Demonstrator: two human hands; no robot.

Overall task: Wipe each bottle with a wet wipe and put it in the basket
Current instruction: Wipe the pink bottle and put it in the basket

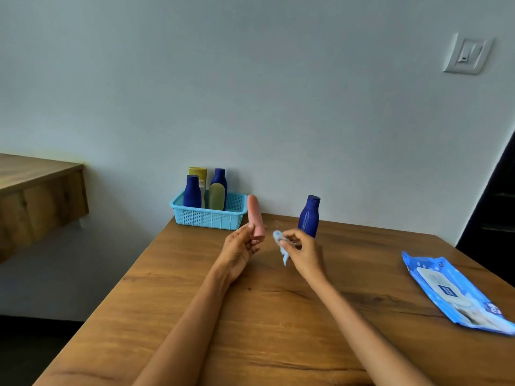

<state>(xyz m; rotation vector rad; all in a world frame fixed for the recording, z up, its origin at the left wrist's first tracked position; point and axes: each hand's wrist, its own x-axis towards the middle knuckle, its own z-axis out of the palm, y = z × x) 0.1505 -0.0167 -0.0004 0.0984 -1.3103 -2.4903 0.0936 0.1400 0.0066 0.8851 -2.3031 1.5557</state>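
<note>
Right at the fingertips, the left hand [242, 246] holds the pink bottle [255, 216] by its lower end, fingers curled round it so that the bottle stands nearly upright, tilted a little to the left, its rounded top just in front of the basket's right corner. Beside it, close but not touching, the right hand [302, 250] pinches a crumpled pale-blue wet wipe [281, 243] between thumb and curled fingers, a tail of the wipe hanging below. The wipe is off the bottle at this instant, so the step in hand looks like the wiping of the pink bottle, either between strokes or about done; I cannot tell which. The next move calls for bringing the wipe back against the bottle, or for carrying the bottle over to the light-blue basket [209, 217] at the table's far edge against the wall, where two dark blue bottles and at least two yellowish ones already stand upright with room on the right. The pink bottle is plain, smooth and slender, with no label visible. Behind the right hand one dark blue bottle [309, 214] stands on the wooden table [264, 316], probably awaiting its turn. Far right lies the blue wipes pack [457, 295], flat.
</note>
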